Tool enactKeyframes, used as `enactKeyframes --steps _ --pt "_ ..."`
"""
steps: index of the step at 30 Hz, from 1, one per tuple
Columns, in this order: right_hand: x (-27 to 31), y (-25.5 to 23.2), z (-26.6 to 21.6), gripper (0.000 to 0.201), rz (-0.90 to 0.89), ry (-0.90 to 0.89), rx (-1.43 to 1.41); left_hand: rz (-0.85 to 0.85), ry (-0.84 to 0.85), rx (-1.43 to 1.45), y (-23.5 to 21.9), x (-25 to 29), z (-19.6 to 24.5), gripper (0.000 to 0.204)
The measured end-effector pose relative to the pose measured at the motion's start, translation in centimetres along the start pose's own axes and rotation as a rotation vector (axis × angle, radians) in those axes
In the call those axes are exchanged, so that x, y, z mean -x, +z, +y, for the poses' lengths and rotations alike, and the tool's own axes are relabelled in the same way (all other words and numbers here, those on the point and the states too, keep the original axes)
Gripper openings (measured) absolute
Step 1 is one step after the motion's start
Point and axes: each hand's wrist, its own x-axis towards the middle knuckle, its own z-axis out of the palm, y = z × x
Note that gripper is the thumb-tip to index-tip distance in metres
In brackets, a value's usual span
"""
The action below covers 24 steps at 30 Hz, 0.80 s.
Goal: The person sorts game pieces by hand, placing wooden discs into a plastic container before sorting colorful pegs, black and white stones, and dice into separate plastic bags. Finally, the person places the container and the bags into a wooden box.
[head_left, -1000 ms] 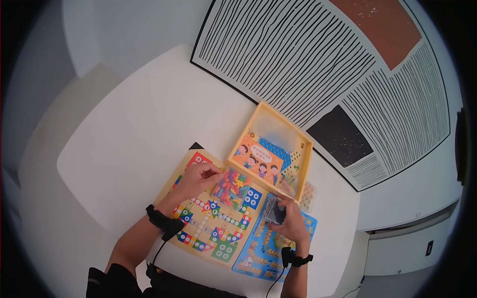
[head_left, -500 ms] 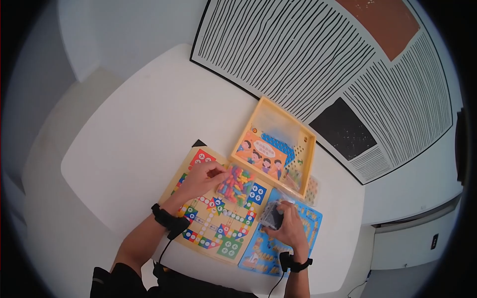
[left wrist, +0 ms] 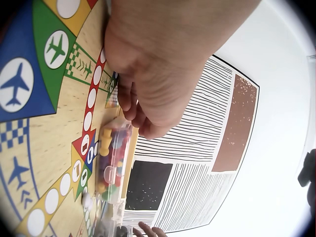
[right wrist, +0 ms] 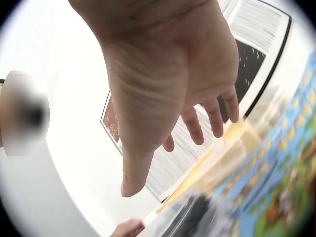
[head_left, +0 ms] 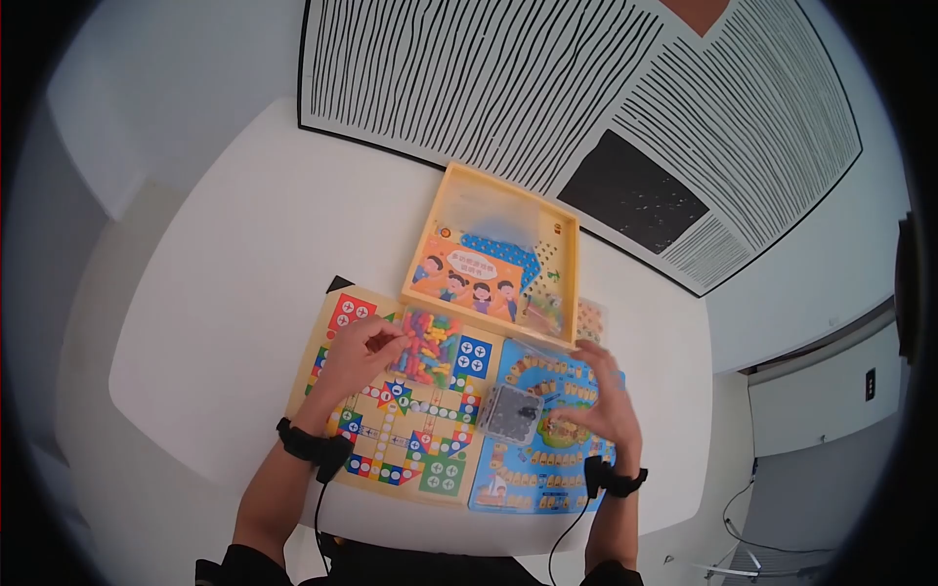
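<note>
A clear plastic box of coloured pawns [head_left: 430, 344] lies on a board printed with aeroplanes [head_left: 405, 439]. My left hand [head_left: 360, 359] pinches its left edge with curled fingers; in the left wrist view the fingertips [left wrist: 140, 123] meet the box's end [left wrist: 114, 158]. A second clear box, with dark pieces [head_left: 512, 414], rests where the aeroplane board meets a blue board [head_left: 547, 479]. To the right of it, my right hand [head_left: 608, 405] is spread and holds nothing. The right wrist view has its fingers [right wrist: 195, 128] straight and apart, above the blurred dark box [right wrist: 197, 217].
Behind the boards stands a yellow tray [head_left: 423, 239] with an orange booklet [head_left: 467, 276], blue perforated pieces and a small bag in it. A clear pack [head_left: 592, 320] lies at the tray's right. A large framed picture [head_left: 479, 88] leans at the table's back.
My right hand has let go of the box of dark pieces, opened and moved off to the right. My left hand keeps its place at the pawn box. The head view has shifted.
</note>
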Motion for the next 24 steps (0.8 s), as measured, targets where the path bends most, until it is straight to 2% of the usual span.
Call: enactKeyframes --steps 2,4,5,6,7,8,10,11,13,14,16,20,23,24 --pt "-1.0 -2.3 3.6 0.099 0.056 0.031 0.056 -0.004 -0.016 0.029 0.1 0.1 -0.1 0.016" --pt "-2.5 -3.8 6.4 0.111 -0.006 0.227 0.089 0.002 0.004 -0.027 0.0 0.2 0.4 0.016" --pt "-2.9 -4.0 7.9 0.111 -0.004 0.223 0.094 0.005 0.008 -0.024 0.0 0.1 0.4 0.016" --pt "-3.5 -3.9 9.5 0.118 -0.097 0.262 0.129 0.001 -0.006 -0.013 0.0 0.1 0.4 0.016" --pt "-4.3 -3.7 10.2 0.125 -0.191 0.299 0.164 -0.001 -0.021 -0.004 0.0 0.1 0.3 0.015" --pt "-4.9 -3.3 10.8 0.125 -0.193 0.289 0.166 0.009 -0.020 -0.004 -0.1 0.1 0.2 0.015" --pt "-6.0 -2.7 11.5 0.129 -0.355 0.356 0.145 -0.018 0.021 0.019 -0.1 0.2 0.0 0.010" --pt "-6.4 -2.3 11.5 0.129 -0.355 0.348 0.145 -0.011 0.022 0.016 0.0 0.2 0.0 0.010" --pt "-7.0 -1.6 11.5 0.128 -0.416 0.350 0.217 0.023 0.191 -0.162 0.2 0.3 0.2 0.015" --pt "-7.4 -1.5 11.6 0.128 -0.418 0.339 0.216 0.033 0.189 -0.166 0.2 0.2 0.2 0.015" --pt "-7.9 -1.6 11.9 0.123 -0.381 0.293 0.042 0.015 0.172 -0.213 0.3 0.3 0.1 0.018" --pt "-7.8 -2.1 12.0 0.115 -0.375 0.316 0.119 0.033 0.154 -0.197 0.2 0.3 0.5 0.019" --pt "-7.0 -3.9 11.8 0.105 -0.199 0.197 0.138 0.020 0.130 -0.157 0.1 0.3 0.6 0.020" --pt "-6.9 -4.5 11.0 0.105 -0.212 0.186 0.139 0.010 0.134 -0.152 0.2 0.3 0.5 0.019"
